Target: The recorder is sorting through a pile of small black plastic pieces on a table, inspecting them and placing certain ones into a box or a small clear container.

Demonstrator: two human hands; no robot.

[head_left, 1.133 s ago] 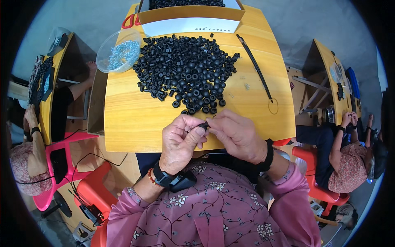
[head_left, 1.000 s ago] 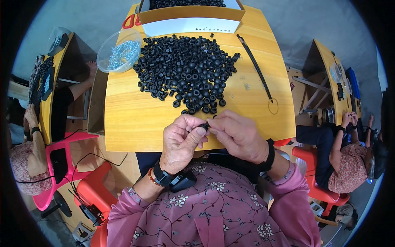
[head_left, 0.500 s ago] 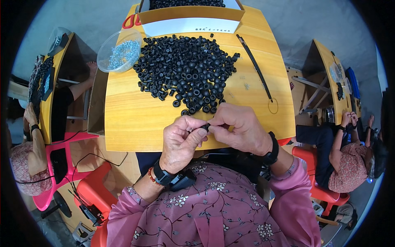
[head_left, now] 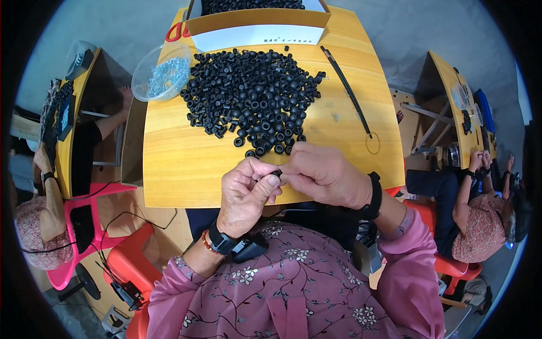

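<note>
Near the front edge of the table, my left hand [head_left: 248, 190] pinches a small black rubber cap [head_left: 276, 174] between thumb and forefinger. My right hand [head_left: 323, 174] meets it there, its thumb and fingers closed against the same piece; whether it holds a second part is hidden by the fingers. Just beyond my hands spreads a heap of small black rubber caps [head_left: 254, 101], some with round openings facing up. A clear round tub [head_left: 138, 85] of light blue bits stands at the heap's left.
A cardboard box [head_left: 257, 25] holding more black pieces stands at the back, beside red-handled scissors [head_left: 176, 32]. On the right lie a thin black rod [head_left: 350, 89], a loose loop [head_left: 372, 143] and tiny clear bits [head_left: 336, 117]. People work at tables on both sides.
My hands stay together at the black piece. The right hand has turned slightly, its knuckles now more over the piece. The view has shifted a little.
</note>
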